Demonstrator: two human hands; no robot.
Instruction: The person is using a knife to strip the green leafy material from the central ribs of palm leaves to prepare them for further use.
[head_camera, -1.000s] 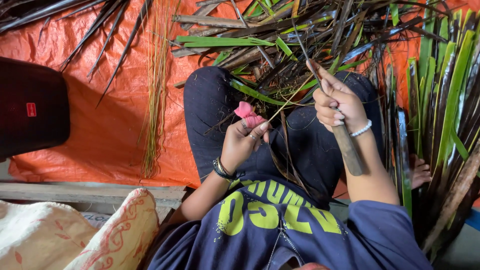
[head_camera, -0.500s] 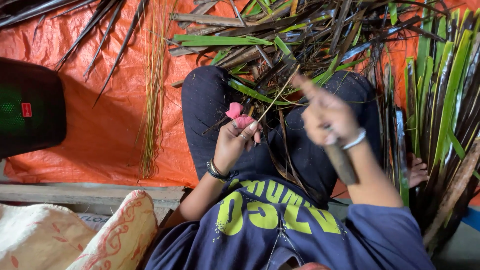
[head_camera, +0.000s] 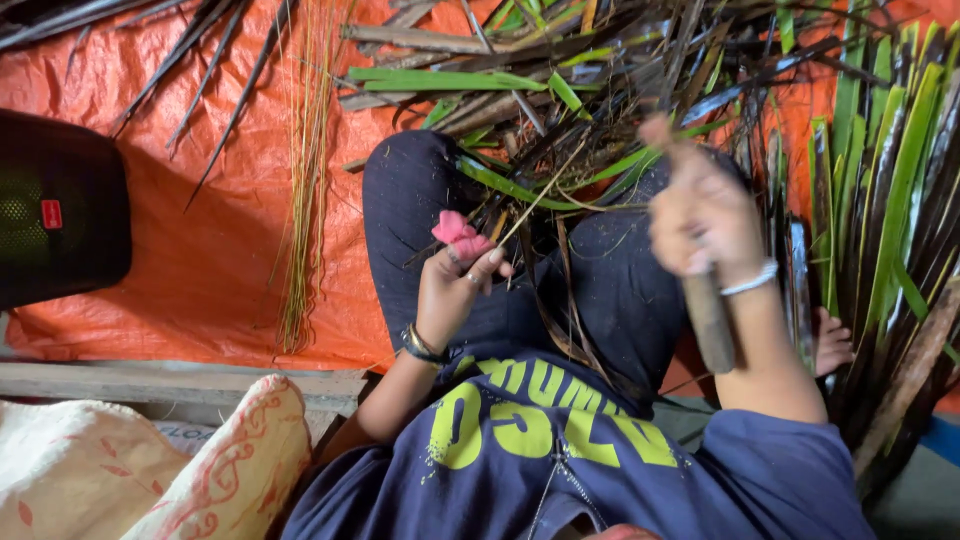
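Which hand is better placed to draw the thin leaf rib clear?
Probably the left hand: it already pinches the thin leaf rib with its pink-wrapped finger. The right hand is blurred and grips a wooden handle.

A thin tan leaf rib runs slanting up from my left hand at mid-frame, pinched beside a pink cloth wrap on my finger. My right hand, blurred at upper right, grips a wooden handle pointing down.
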